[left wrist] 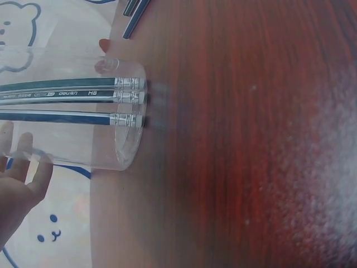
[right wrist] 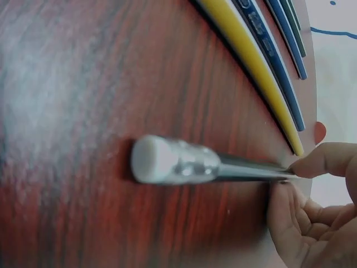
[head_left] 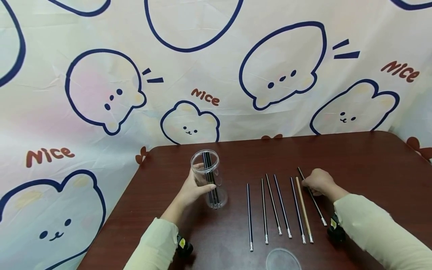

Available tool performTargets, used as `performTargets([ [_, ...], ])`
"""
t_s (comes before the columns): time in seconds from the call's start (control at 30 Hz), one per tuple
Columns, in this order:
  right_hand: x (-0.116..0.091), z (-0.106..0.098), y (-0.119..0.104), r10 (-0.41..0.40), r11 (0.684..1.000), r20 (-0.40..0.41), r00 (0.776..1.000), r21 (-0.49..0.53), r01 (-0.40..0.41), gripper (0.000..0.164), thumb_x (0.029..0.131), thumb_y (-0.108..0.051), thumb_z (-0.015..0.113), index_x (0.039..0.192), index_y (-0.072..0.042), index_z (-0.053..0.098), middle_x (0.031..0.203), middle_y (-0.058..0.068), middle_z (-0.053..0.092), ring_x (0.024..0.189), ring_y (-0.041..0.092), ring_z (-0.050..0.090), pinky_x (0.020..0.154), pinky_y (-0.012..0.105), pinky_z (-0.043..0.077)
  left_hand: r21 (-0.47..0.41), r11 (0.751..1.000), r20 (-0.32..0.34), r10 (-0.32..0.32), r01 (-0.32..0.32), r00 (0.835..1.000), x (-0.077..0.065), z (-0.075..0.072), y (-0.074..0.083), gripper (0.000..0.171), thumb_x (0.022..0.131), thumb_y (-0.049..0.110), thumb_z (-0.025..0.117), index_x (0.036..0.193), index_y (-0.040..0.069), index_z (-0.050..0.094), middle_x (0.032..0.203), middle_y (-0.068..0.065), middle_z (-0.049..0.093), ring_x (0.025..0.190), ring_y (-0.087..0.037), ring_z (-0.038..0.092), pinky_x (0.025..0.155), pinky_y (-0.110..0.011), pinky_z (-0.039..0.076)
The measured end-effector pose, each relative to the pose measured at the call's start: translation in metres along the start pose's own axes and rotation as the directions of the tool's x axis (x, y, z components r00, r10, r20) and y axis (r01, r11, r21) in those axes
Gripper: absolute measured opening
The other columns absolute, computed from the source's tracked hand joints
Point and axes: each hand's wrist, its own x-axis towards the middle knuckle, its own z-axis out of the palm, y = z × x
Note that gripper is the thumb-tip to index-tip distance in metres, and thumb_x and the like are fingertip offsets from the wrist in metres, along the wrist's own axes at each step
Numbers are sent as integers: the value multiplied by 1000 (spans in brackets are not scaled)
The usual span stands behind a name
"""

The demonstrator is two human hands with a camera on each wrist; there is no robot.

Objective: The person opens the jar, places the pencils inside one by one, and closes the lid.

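My left hand (head_left: 192, 192) grips a clear plastic jar (head_left: 221, 183) near the left of the table, thumb across its front. Three dark pencils (left wrist: 61, 94) stand inside it with their eraser ends at the bottom; "HB" shows on one in the left wrist view. On the right, my right hand (head_left: 320, 182) pinches a dark pencil (head_left: 317, 207) between thumb and finger, toward its far end. That pencil's white eraser (right wrist: 152, 159) and metal band point at the right wrist camera. Just left of it lies a yellow pencil (head_left: 305, 212).
Several dark pencils (head_left: 249, 217) lie spaced out between the jar and the yellow pencil, erasers toward me. A round clear lid (head_left: 282, 259) lies at the front edge of the view. Behind the brown table (head_left: 371, 168) hangs a cloth (head_left: 229, 120) printed with cartoon bears.
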Motion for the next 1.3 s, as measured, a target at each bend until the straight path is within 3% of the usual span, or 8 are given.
performTargets([
  [0.13, 0, -1, 2, 14, 1000, -11, 1000, 17, -14, 27, 78, -12, 50, 54, -12, 37, 46, 1, 39, 45, 16, 44, 50, 31, 46, 10, 1000, -14, -5, 5, 1000, 0, 1, 1, 74, 69, 14, 71, 126, 16, 24, 116, -11, 45, 97, -24, 47, 83, -43, 36],
  [0.27, 2, -2, 7, 20, 993, 37, 999, 116, -25, 21, 79, -12, 47, 62, -7, 37, 53, 4, 40, 54, 20, 46, 55, 33, 46, 22, 999, -21, -31, 31, 999, -1, 1, 2, 74, 69, 15, 71, 126, 16, 24, 118, -11, 44, 98, -24, 46, 85, -44, 35],
  [0.37, 2, -6, 13, 8, 981, 88, 996, 194, -25, 22, 80, -12, 46, 82, 9, 42, 72, 15, 47, 68, 26, 49, 59, 36, 46, 12, 998, -15, -53, 54, 998, -1, 1, 4, 75, 69, 14, 71, 127, 16, 23, 120, -11, 42, 102, -24, 44, 86, -45, 33],
  [0.5, 2, -12, 18, -19, 966, 131, 991, 256, -16, 54, 81, -12, 45, 118, 22, 24, 100, 31, 41, 79, 30, 50, 62, 36, 47, 23, 998, -13, -60, 61, 998, -7, 3, 17, 72, 72, 11, 68, 128, 11, 22, 117, -13, 43, 98, -25, 42, 83, -43, 35],
  [0.6, 1, -14, 17, -32, 954, 141, 989, 299, -12, 47, 83, -12, 42, 115, 19, 28, 97, 29, 41, 75, 26, 50, 61, 33, 47, 27, 998, -8, -53, 53, 999, -11, 5, 26, 70, 73, 8, 66, 127, 9, 22, 114, -14, 43, 95, -24, 43, 81, -41, 36],
  [0.73, 0, -16, 14, -62, 937, 135, 989, 350, 11, 26, 85, -11, 39, 99, 10, 35, 81, 14, 42, 64, 18, 49, 59, 31, 47, 19, 999, -3, -49, 49, 999, -12, 6, 28, 70, 72, 8, 66, 127, 9, 22, 115, -14, 43, 94, -24, 44, 81, -40, 37],
  [1.07, -6, -12, -6, -149, 906, 100, 984, 412, 95, 23, 87, -11, 36, 100, 9, 32, 82, 13, 41, 64, 16, 50, 60, 31, 48, 25, 999, -11, -37, 38, 999, -12, 5, 28, 70, 72, 9, 66, 127, 8, 22, 116, -16, 43, 96, -25, 44, 81, -42, 36],
  [1.3, -9, -5, -20, -215, 875, 80, 973, 459, 156, 20, 88, -9, 36, 99, 7, 32, 85, 16, 43, 67, 16, 51, 63, 32, 48, 16, 997, -23, -81, 81, 996, -2, 2, 7, 75, 70, 12, 70, 128, 15, 22, 119, -11, 42, 98, -24, 44, 84, -42, 35],
])
